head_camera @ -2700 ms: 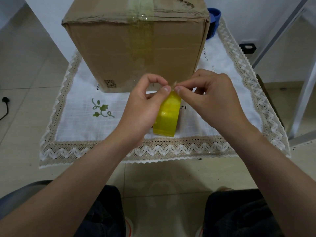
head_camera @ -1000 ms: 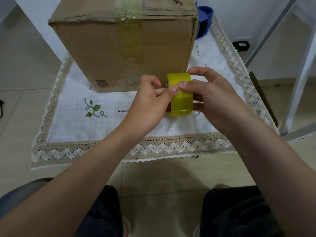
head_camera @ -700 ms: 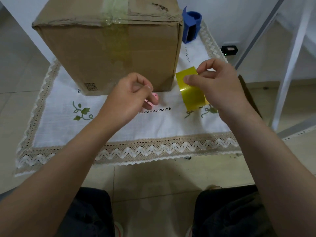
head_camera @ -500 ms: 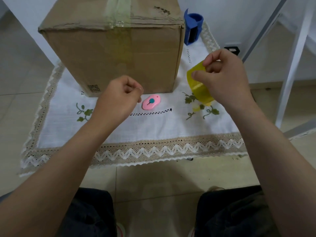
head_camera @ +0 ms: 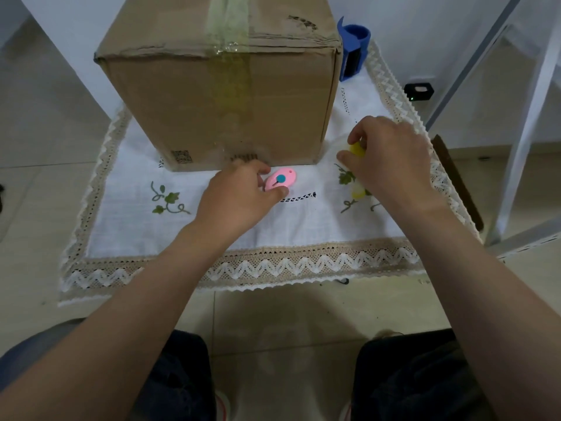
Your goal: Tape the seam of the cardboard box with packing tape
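Note:
A large cardboard box (head_camera: 224, 95) stands on a white lace-edged cloth (head_camera: 127, 238), with yellowish tape running over its top seam and down its front face. Just in front of the box lies a small pink cutter (head_camera: 280, 179) with a blue dot. My left hand (head_camera: 239, 196) reaches it, thumb and fingers touching both of its sides. My right hand (head_camera: 391, 165) is closed around the yellow roll of packing tape (head_camera: 357, 170), low over the cloth to the right of the box. Most of the roll is hidden by my fingers.
A blue tape dispenser (head_camera: 353, 47) stands behind the box's right corner. A small black device (head_camera: 419, 92) sits on the floor at the right, beside white metal frame legs (head_camera: 528, 123). A dark wooden strip (head_camera: 458, 183) lies along the cloth's right edge. My knees are below.
Both hands parted from the roll held together. My right hand carried the yellow roll right and down toward the cloth. My left hand let go and moved down onto the pink cutter.

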